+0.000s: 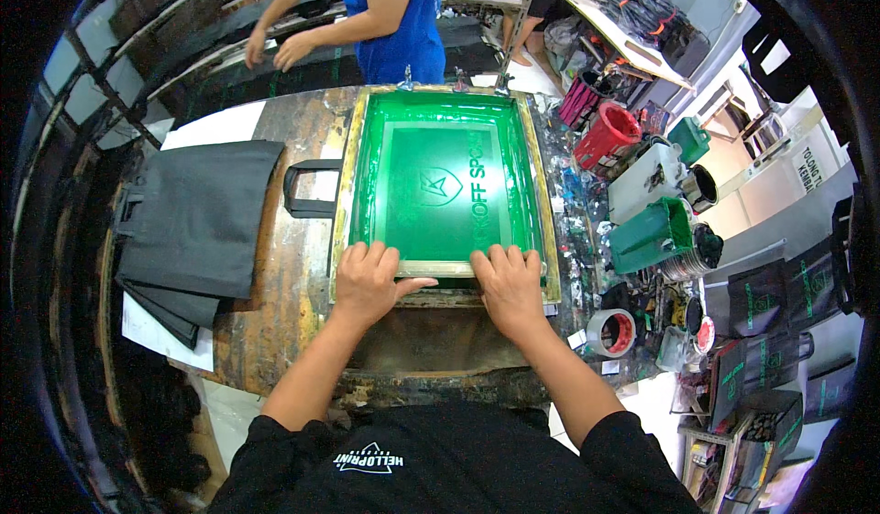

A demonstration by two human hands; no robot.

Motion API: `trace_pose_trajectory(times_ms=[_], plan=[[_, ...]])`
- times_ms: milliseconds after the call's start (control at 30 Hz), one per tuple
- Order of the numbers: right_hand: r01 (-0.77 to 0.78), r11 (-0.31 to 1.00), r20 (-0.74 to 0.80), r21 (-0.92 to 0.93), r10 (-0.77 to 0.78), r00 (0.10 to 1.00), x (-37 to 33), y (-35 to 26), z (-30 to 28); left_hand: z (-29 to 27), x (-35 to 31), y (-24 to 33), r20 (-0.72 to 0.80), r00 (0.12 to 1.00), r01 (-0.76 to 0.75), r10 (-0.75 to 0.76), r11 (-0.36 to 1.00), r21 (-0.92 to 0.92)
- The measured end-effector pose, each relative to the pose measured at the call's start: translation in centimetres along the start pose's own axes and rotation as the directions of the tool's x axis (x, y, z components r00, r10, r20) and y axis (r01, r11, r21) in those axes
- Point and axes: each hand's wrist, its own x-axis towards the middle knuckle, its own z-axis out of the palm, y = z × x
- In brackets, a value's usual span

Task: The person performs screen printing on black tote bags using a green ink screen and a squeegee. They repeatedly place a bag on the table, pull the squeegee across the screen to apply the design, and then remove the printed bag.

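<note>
A screen-printing frame with a green mesh lies on the worktable; a shield emblem and lettering show in the mesh. Across its near end runs a squeegee with a pale wooden handle. My left hand is closed over the squeegee's left end, thumb pointing inward along it. At the other end my right hand grips it with curled fingers. Wet green ink glistens along the mesh's inner edges. From under the frame's left side sticks a black bag handle; the rest of that bag is hidden.
Black fabric bags are stacked at the table's left, over white sheets. Along the right stand a red bucket, a green container and a tape roll. A co-worker in a blue top stands beyond the table; another person's legs show farther back.
</note>
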Motion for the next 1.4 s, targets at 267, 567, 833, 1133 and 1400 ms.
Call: trace_pose_trajectory(times_ms=[267,567,833,1133,1400], plan=[[-0.029,1.0,0.01,0.009,0.029,1.0,-0.9,-0.1,0.2,-2.2,-3.9,-0.7,-0.011,0.982,0.181,-0.186,0.967,-0.179],[-0.042,0.988,-0.11,0.151,0.059,0.992,-2.4,-1.5,-1.3,-2.0,-11.0,-3.6,0.148,0.779,0.616,-0.609,0.788,0.003],[-0.003,1.0,-0.43,0.001,0.003,0.903,7.9,2.9,-10.5,-6.2,0.3,-1.4,-0.088,0.646,0.436,-0.758,0.461,-0.773],[0.081,0.995,-0.523,-0.055,-0.097,0.847,18.7,7.1,-16.9,-2.3,0.9,-3.4,0.279,0.653,0.742,-0.704,0.668,-0.051],[-0.155,0.954,-0.092,0.257,0.183,0.979,22.3,5.9,-23.1,2.7,-3.4,-6.4,0.356,0.565,0.799,-0.744,0.601,-0.013]])
